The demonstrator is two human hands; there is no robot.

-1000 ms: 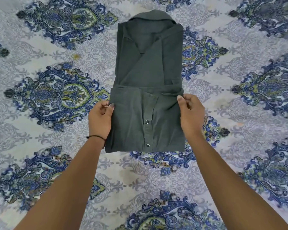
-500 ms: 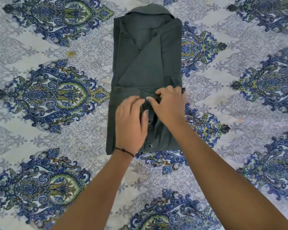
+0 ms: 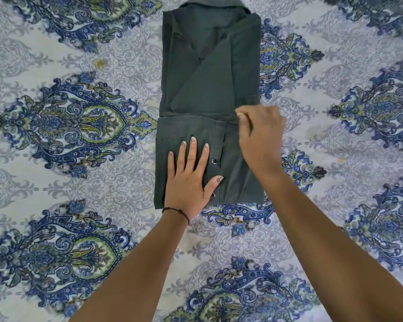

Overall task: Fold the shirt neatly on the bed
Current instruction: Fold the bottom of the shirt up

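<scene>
So the shirt [image 3: 209,77] is lying folded on the bed [image 3: 56,182]. The left hand [image 3: 189,180] is pressing flat on the flap [image 3: 233,182], and the right hand [image 3: 260,135] is curling at its edge, can't tell if it's pinching. Try smoothing outward, edges squared.

The dark green shirt [image 3: 209,77] lies folded on the patterned sheet [image 3: 79,126]. The left hand [image 3: 189,180] presses flat on the shirt's lower part, beside the buttons [image 3: 214,161]. The right hand [image 3: 260,135], fingers curled and blurred, is at the right end of the shirt's fold.

Shirt [image 3: 209,73] is showing as matt dark-green woven cloth; its snap studs [image 3: 214,161] are glinting (glossy, metal-looking). Bedsheet [image 3: 79,182] is reading as smooth, matt printed cloth.
</scene>
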